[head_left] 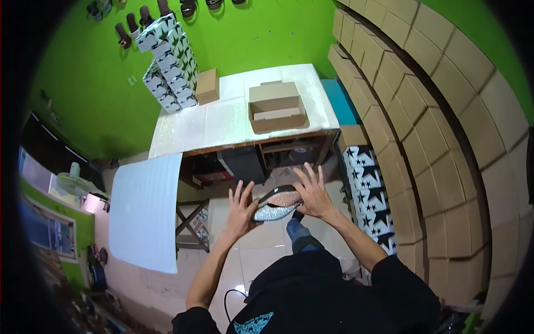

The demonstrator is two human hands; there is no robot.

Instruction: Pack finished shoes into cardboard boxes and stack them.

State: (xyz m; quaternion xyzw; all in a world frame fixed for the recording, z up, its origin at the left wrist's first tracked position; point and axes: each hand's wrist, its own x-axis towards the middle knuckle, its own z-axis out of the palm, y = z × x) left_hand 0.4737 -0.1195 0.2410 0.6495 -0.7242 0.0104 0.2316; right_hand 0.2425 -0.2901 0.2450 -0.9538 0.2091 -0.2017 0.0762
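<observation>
Between my two hands, in front of my body, is a sandal (276, 212) with a glittery silver part nearest me. Just beyond it show a rose-toned glittery surface (285, 199) and a dark edge; I cannot tell whether this is one sandal or a pair. My left hand (240, 214) grips the left end, its thumb side on the sandal and its other fingers stretched away. At the right end, my right hand (315, 196) holds on the same way, fingers spread upward. Further off, an open cardboard box (278, 123) lies on the white-covered table (222, 119), showing something pale inside.
A closed brown box (207, 86) and a tall stack of star-patterned boxes (173, 67) stand on the table's left. Shelves of brown boxes (439, 139) line the right. A white foam sheet (144, 214) juts out at left. Star-patterned boxes (367, 189) sit low at right.
</observation>
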